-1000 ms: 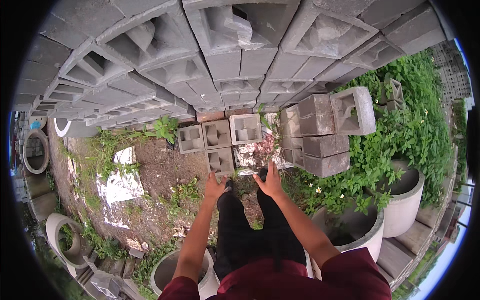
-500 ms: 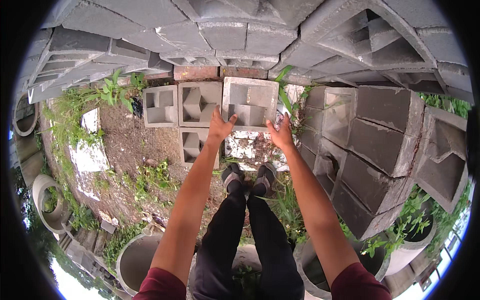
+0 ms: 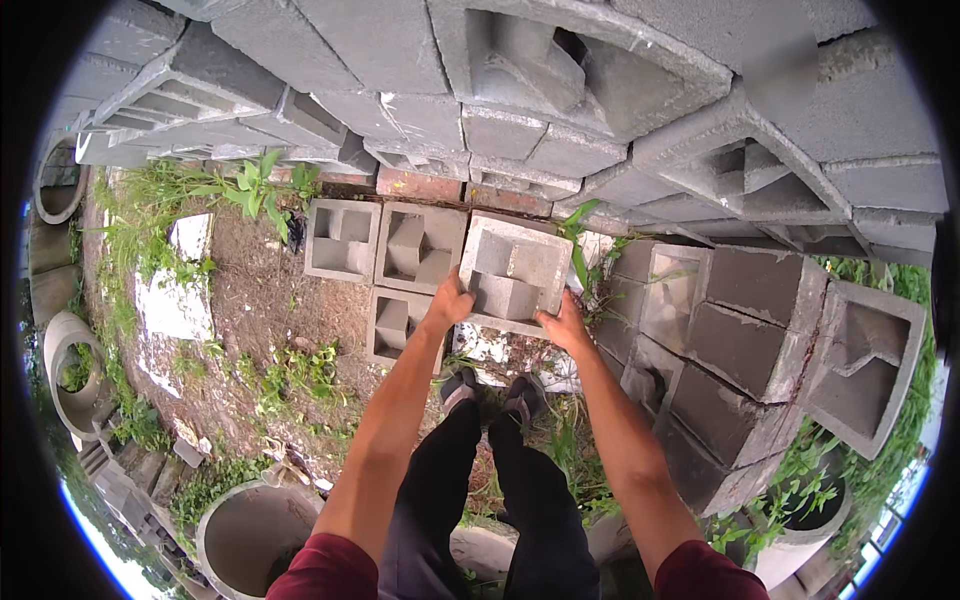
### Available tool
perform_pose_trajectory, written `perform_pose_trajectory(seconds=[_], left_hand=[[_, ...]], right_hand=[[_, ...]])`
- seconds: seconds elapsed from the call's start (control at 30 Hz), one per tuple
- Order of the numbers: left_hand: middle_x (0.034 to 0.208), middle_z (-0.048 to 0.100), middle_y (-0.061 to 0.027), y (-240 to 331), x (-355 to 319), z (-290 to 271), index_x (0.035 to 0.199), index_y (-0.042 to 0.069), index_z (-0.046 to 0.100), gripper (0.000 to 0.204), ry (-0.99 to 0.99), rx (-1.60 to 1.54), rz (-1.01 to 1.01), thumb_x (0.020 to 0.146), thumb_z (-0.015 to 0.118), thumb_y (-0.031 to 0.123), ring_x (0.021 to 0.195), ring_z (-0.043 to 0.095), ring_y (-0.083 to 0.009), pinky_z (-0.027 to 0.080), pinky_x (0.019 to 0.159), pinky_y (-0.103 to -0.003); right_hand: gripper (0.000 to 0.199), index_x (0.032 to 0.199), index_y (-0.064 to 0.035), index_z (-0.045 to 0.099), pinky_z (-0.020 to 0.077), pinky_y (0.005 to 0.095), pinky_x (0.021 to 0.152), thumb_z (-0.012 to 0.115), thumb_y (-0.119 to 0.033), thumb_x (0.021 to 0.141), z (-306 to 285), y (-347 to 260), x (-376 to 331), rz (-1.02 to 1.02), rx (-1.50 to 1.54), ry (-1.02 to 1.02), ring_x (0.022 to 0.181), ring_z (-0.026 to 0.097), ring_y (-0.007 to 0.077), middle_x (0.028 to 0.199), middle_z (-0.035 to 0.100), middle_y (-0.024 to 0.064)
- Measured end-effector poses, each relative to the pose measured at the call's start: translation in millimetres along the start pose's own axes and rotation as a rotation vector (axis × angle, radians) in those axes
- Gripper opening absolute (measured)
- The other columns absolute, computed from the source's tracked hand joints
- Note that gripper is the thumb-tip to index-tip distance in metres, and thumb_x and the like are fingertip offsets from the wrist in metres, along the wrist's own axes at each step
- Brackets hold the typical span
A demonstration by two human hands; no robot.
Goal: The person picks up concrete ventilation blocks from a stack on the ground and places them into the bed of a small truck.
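Note:
A light grey concrete vent block (image 3: pixel 510 292), square with angled inner fins, is held between my two hands in front of my feet. My left hand (image 3: pixel 452 303) grips its left side near the close corner, and my right hand (image 3: pixel 566 326) grips the close right corner. The block is slightly turned relative to the row beside it; whether it touches the ground is hidden. Left of it, on the ground, a second vent block (image 3: pixel 420 248) and a third vent block (image 3: pixel 342 240) lie in line. Another vent block (image 3: pixel 402 327) lies nearer me, partly behind my left wrist.
A tall wall of stacked grey blocks (image 3: pixel 400 50) rises ahead, with red bricks (image 3: pixel 420 186) at its foot. Dark blocks (image 3: pixel 735 345) are stacked on my right. Concrete pipe rings (image 3: pixel 215 530) stand at the lower left. Weeds (image 3: pixel 300 375) and a white sheet (image 3: pixel 180 295) lie on the soil.
The held block has come a little toward me and turned slightly clockwise, out of line with the row. Both hands keep their grip. The whole view has shifted and tilted.

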State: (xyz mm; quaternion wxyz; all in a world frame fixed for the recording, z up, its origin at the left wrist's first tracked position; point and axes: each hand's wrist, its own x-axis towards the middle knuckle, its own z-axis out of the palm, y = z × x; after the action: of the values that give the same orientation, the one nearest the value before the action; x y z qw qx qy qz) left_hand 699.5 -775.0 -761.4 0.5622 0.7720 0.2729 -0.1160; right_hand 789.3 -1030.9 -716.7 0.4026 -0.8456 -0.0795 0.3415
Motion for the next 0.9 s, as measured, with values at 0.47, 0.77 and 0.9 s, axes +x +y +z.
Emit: perform_pose_trajectory(seconds=[0.47,0.77,0.9], left_hand=[[0.121,0.059,-0.0301,261,-394,-141,0.14,-0.003,0.035,0.074,0.038,-0.136,-0.138,0.076,0.064,0.019,0.115,0.057,-0.0417,0.045,0.097,-0.044],[0.108,0.066,-0.0264,313,-573,-266,0.131,0.002,0.051,0.062,0.435,-0.27,-0.229,0.074,0.065,0.022,0.105,0.064,-0.0397,0.047,0.095,-0.044],[0.119,0.063,-0.0229,321,-628,-348,0.136,0.002,0.047,0.062,0.593,-0.461,-0.222,0.076,0.062,0.014,0.114,0.06,-0.0325,0.043,0.1,-0.039]], right_hand=[[0.076,0.145,-0.0018,0.03,0.0436,0.0358,0.097,0.065,-0.002,0.079,-99,-241,-317,-0.132,0.351,-0.255,0.117,0.052,0.0235,0.131,0.051,0.0157],[0.092,0.151,-0.0047,0.024,0.0483,0.0328,0.087,0.061,0.01,0.068,-58,-451,-409,-0.177,0.529,-0.516,0.115,0.053,0.0228,0.135,0.048,0.0125],[0.096,0.153,-0.0095,0.021,0.0518,0.0317,0.075,0.057,0.012,0.067,6,-548,-422,-0.206,0.533,-0.644,0.108,0.056,0.0208,0.134,0.048,0.0119]])
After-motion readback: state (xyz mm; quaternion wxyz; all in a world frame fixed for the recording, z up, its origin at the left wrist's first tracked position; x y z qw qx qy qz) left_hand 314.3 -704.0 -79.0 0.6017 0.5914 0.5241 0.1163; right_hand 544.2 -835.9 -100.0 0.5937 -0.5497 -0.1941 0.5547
